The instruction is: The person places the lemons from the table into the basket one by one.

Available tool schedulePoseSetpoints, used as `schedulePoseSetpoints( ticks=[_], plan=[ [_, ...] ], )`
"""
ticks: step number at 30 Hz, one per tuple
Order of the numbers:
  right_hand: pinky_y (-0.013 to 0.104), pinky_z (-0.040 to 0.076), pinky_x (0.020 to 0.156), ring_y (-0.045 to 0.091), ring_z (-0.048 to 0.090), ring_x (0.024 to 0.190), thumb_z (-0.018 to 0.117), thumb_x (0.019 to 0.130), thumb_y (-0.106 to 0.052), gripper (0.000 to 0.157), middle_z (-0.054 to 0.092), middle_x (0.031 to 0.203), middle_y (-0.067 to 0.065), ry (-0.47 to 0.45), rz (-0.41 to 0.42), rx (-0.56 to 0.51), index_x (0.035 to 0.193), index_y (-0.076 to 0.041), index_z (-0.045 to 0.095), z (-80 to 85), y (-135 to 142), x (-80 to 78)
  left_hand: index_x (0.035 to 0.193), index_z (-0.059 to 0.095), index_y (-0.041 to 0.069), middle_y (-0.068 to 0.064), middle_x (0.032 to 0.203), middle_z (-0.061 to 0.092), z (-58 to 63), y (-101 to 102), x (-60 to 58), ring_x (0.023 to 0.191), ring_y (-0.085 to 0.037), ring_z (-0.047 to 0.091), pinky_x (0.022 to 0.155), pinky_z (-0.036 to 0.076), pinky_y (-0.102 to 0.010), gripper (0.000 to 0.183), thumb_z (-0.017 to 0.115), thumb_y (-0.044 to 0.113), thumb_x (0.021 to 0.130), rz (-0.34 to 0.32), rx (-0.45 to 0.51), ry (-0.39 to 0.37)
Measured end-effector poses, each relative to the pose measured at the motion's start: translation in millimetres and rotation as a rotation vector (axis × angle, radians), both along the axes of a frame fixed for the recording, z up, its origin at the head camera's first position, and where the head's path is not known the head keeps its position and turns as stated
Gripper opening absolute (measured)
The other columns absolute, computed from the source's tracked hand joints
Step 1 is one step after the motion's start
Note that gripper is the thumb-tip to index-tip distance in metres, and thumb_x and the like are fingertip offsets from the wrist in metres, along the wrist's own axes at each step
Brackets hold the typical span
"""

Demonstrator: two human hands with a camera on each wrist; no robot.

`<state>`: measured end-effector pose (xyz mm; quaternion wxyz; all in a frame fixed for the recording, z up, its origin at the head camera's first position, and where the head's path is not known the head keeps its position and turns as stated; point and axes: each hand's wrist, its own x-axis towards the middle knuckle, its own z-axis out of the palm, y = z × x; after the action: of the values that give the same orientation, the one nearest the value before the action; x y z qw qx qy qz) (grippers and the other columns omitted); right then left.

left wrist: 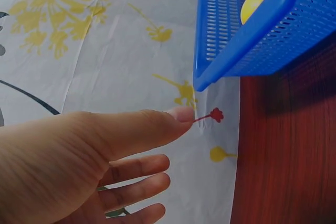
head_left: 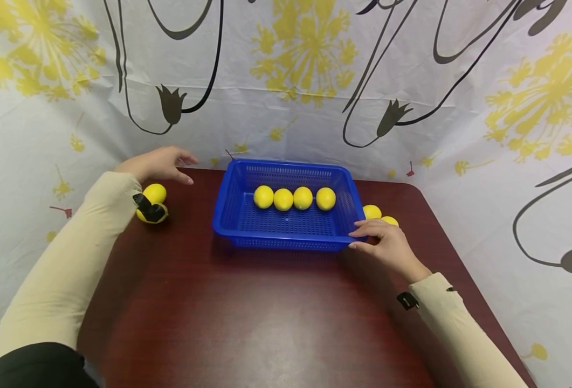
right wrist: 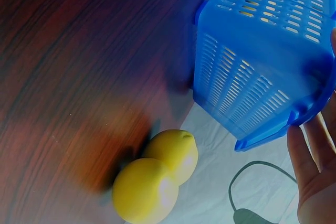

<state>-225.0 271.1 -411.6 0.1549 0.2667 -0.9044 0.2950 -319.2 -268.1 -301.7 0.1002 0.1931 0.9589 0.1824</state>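
Observation:
A blue plastic basket point(head_left: 276, 236) stands at the back of the table, with several yellow lemons point(head_left: 283, 200) in a row inside. At its near right corner, my right hand point(head_left: 385, 245) grips the rim between thumb and fingers. In the right wrist view, that hand's fingers point(right wrist: 303, 156) meet the basket's point(right wrist: 247, 56) rim at the right edge. My left hand point(head_left: 157, 163) is held out left of the basket, apart from it and holding nothing. Its thumb point(left wrist: 152, 127) points toward the basket's corner in the left wrist view, its other fingers loosely bent.
Two lemons point(head_left: 154, 193) lie on the table left of the basket, beneath my left wrist and partly hidden. Two more lemons point(right wrist: 144, 191) sit to the right of the basket, behind my right hand. A patterned white cloth point(head_left: 247, 118) hangs behind the dark red table point(head_left: 266, 312).

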Motion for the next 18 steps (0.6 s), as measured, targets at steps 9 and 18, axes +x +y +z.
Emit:
schedulePoseSetpoints(
  ticks=[9, 18],
  plan=[
    [0.005, 0.039, 0.095, 0.020, 0.065, 0.112, 0.085, 0.076, -0.025, 0.023, 0.075, 0.113, 0.003, -0.008, -0.003, -0.002, 0.099, -0.024, 0.080, -1.3, -1.2, 0.0, 0.138, 0.054, 0.000, -0.027, 0.137, 0.057, -11.6, -18.6, 17.3, 0.126, -0.045, 0.053, 0.106, 0.042, -0.059, 0.056, 0.072, 0.024, 0.090, 0.028, -0.025, 0.064],
    [0.006, 0.039, 0.096, 0.021, 0.066, 0.110, 0.086, 0.074, -0.024, 0.024, 0.076, 0.111, 0.005, 0.018, -0.006, 0.001, 0.097, -0.023, 0.080, -3.2, 0.6, -2.1, 0.135, 0.055, -0.003, -0.029, 0.133, 0.058, -28.4, -36.2, 35.5, 0.123, -0.046, 0.054, 0.101, 0.046, -0.058, 0.056, 0.073, 0.022, 0.089, 0.040, -0.005, 0.100]
  ],
)
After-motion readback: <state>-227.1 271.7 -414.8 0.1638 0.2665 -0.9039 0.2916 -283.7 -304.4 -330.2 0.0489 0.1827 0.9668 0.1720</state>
